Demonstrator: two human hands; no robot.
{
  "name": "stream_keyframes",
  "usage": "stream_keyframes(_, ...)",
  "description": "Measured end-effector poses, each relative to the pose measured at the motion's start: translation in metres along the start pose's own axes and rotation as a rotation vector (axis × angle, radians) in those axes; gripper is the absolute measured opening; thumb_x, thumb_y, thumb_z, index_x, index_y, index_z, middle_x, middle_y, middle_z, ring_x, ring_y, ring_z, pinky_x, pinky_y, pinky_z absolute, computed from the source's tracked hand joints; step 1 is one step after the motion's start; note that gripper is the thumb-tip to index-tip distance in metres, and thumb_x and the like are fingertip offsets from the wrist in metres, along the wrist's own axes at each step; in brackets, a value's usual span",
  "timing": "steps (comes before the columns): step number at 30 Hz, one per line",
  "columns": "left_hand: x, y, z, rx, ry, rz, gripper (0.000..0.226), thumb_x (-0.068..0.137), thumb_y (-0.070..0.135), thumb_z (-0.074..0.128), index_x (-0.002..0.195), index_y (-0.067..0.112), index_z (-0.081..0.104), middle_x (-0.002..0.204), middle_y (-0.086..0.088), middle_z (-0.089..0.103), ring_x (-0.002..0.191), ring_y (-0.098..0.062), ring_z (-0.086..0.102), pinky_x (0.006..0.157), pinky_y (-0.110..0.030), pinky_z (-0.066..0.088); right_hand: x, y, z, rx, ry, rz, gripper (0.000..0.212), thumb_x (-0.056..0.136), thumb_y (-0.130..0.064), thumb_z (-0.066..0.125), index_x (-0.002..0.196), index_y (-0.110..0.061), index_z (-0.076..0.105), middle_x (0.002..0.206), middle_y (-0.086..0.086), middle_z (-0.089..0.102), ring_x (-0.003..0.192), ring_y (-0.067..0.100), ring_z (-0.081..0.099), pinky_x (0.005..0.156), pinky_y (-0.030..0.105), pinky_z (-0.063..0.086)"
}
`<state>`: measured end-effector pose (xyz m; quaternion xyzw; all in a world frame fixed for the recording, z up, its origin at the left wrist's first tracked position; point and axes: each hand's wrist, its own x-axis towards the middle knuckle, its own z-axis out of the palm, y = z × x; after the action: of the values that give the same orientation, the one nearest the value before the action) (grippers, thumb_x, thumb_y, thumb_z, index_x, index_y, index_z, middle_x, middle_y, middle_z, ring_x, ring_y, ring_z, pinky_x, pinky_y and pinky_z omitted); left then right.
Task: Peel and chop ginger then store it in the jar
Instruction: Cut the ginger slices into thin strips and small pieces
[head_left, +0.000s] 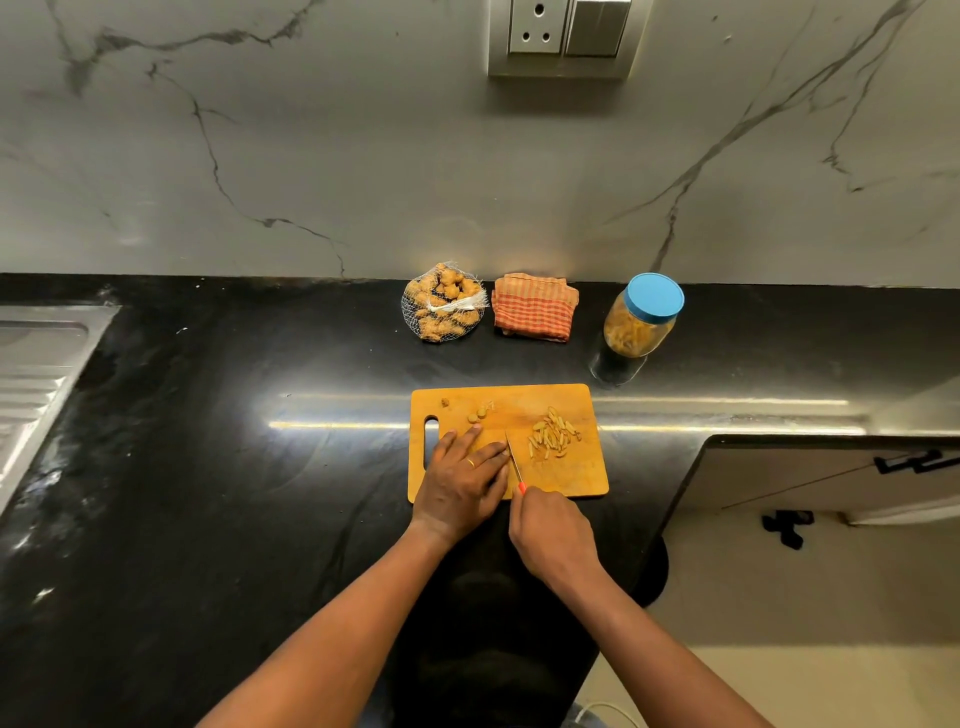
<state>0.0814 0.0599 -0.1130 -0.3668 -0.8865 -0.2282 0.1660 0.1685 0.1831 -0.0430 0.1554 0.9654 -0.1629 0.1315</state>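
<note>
The ginger piece under the left hand (464, 480) is almost wholly hidden: the fingers lie flat and spread over it, pressing down on the board (561, 473), and only a pale sliver may show at the fingertips, too small to be sure of. A thin ring sits on one finger. The right hand (551, 535) is closed round the knife (514, 460), covering its handle except for a red-orange stub; the narrow blade runs up and slightly left from that fist, right beside the left fingertips.

The board is a flat wooden rectangle with rounded corners and a slot handle, partly covered by the left hand. Just right of the blade lies a loose heap of pale yellow strips (553, 434). Beyond the left fingertips lie a few small round offcuts (478, 414).

Further back, well past both hands, sit a white mesh bag (444, 304) of knobbly ginger roots, a folded orange checked cloth (535, 306), and a clear jar (641, 322) with a blue lid, already holding yellowish pieces. The glossy black counter (208, 467) glares. A ribbed steel drainer (36, 374) is cut off at the left edge.
</note>
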Motion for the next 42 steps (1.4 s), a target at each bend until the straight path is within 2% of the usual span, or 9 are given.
stream_keyframes(8, 0.001, 0.001, -0.001, 0.003, -0.01, -0.001, 0.023, 0.093, 0.031, 0.058, 0.104, 0.019, 0.074, 0.115, 0.003, 0.071, 0.122, -0.03, 0.057, 0.1, -0.049, 0.043, 0.006, -0.004, -0.006, -0.075, -0.077, -0.036, 0.037, 0.106, -0.029, 0.029, 0.11, -0.01, 0.06, 0.106, 0.011, 0.065, 0.098, 0.029, 0.064, 0.068, 0.035, 0.043)
stream_keyframes(13, 0.0, 0.001, -0.002, 0.001, -0.02, -0.016, 0.024, 0.093, 0.03, 0.058, 0.106, 0.019, 0.074, 0.116, 0.003, 0.07, 0.122, -0.029, 0.057, 0.101, -0.048, 0.043, 0.001, -0.004, -0.008, -0.073, -0.049, -0.01, 0.038, 0.106, -0.03, 0.03, 0.107, -0.01, 0.062, 0.104, 0.011, 0.067, 0.096, 0.028, 0.066, 0.073, 0.038, 0.05)
stream_keyframes(19, 0.001, 0.001, -0.002, 0.001, -0.021, -0.024, 0.023, 0.092, 0.03, 0.059, 0.106, 0.019, 0.074, 0.115, 0.004, 0.071, 0.122, -0.028, 0.057, 0.1, -0.048, 0.043, -0.006, 0.002, -0.003, -0.024, -0.025, 0.02, 0.043, 0.105, -0.035, 0.029, 0.099, -0.014, 0.066, 0.097, 0.008, 0.069, 0.087, 0.027, 0.068, 0.068, 0.036, 0.05)
stream_keyframes(31, 0.001, 0.001, -0.003, 0.001, -0.016, -0.017, 0.021, 0.092, 0.029, 0.059, 0.102, 0.019, 0.074, 0.114, 0.003, 0.071, 0.123, -0.027, 0.056, 0.1, -0.048, 0.043, -0.005, 0.017, -0.003, -0.026, 0.026, 0.022, 0.042, 0.106, -0.038, 0.029, 0.096, -0.014, 0.062, 0.091, 0.006, 0.068, 0.081, 0.025, 0.066, 0.06, 0.034, 0.042)
stream_keyframes(42, 0.0, -0.001, 0.0, -0.046, -0.027, -0.022, 0.024, 0.093, 0.031, 0.056, 0.102, 0.018, 0.074, 0.115, 0.002, 0.071, 0.124, -0.029, 0.056, 0.104, -0.051, 0.041, -0.001, 0.01, 0.002, 0.022, 0.041, 0.006, 0.046, 0.105, -0.043, 0.028, 0.096, -0.015, 0.064, 0.089, 0.006, 0.068, 0.081, 0.025, 0.066, 0.065, 0.037, 0.048)
